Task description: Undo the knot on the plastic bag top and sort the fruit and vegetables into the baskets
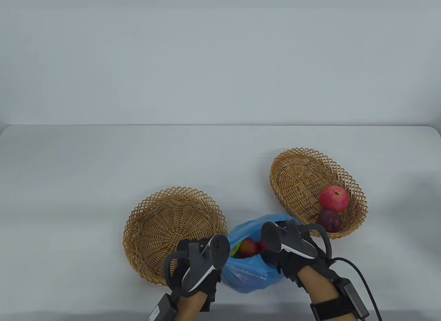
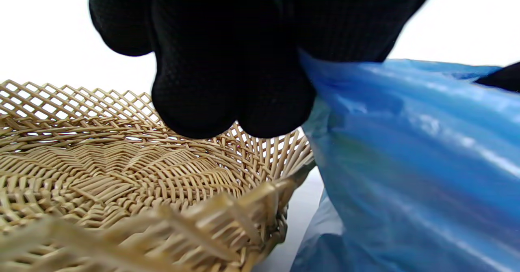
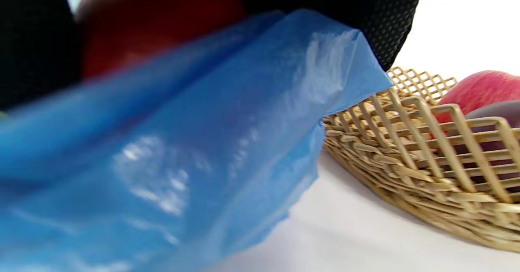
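A blue plastic bag stands open at the table's front between two wicker baskets. Reddish fruit and something green show in its mouth. My left hand pinches the bag's left rim; in the left wrist view its fingertips clamp the blue film. My right hand reaches into the bag's right side. In the right wrist view its gloved fingers curl round a red fruit behind the bag's film. The tracker hides those fingers in the table view.
The left basket holds nothing and touches the bag. The right basket holds a red apple and a dark plum at its near end. A cable trails from my right wrist.
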The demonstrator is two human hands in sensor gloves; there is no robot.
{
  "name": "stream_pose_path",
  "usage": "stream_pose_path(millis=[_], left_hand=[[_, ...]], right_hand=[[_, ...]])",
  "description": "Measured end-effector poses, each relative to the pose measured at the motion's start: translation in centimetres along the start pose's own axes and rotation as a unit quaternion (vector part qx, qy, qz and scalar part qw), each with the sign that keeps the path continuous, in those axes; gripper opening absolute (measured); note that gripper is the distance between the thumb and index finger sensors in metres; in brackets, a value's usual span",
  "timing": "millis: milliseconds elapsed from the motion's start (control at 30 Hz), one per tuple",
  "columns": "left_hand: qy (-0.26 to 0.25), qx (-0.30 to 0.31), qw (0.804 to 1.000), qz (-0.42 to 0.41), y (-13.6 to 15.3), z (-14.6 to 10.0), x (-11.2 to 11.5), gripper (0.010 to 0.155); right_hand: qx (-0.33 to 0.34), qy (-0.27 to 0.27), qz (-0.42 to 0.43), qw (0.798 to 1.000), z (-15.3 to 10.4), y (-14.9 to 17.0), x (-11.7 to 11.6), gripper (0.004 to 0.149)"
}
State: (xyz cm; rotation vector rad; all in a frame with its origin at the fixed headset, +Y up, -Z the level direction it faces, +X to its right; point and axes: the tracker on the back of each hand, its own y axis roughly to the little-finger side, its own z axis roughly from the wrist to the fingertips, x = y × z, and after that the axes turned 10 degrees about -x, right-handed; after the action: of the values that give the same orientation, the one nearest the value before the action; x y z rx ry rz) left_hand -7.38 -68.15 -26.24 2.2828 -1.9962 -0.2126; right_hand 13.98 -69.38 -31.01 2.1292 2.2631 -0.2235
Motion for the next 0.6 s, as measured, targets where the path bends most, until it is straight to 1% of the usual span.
stream_pose_path(millis=[133, 267, 367, 467, 600], left_hand=[[0.000, -0.001, 1.000, 0.001, 0.1, 0.0, 0.0, 0.042], [0.000, -0.003, 1.000, 0.001, 0.1, 0.1, 0.0, 0.042], [-0.001, -0.004, 1.000, -0.002, 0.2, 0.1, 0.0, 0.042], [-0.001, -0.006, 1.000, -0.002, 0.2, 0.1, 0.0, 0.042], [-0.001, -0.007, 1.000, -0.004, 0.3, 0.1, 0.0, 0.042]], right_hand=[[0.021, -0.010, 0.089, 0.996, -0.7, 1.0, 1.1, 0.097], [0.041, -0.016, 0.167, 0.985, -1.2, 2.0, 2.0, 0.097], [0.051, -0.018, 0.224, 0.973, -1.5, 2.9, 2.4, 0.097], [0.053, -0.011, 0.264, 0.963, -1.7, 3.7, 2.8, 0.096], [0.054, 0.003, 0.294, 0.954, -2.0, 4.5, 3.3, 0.096]])
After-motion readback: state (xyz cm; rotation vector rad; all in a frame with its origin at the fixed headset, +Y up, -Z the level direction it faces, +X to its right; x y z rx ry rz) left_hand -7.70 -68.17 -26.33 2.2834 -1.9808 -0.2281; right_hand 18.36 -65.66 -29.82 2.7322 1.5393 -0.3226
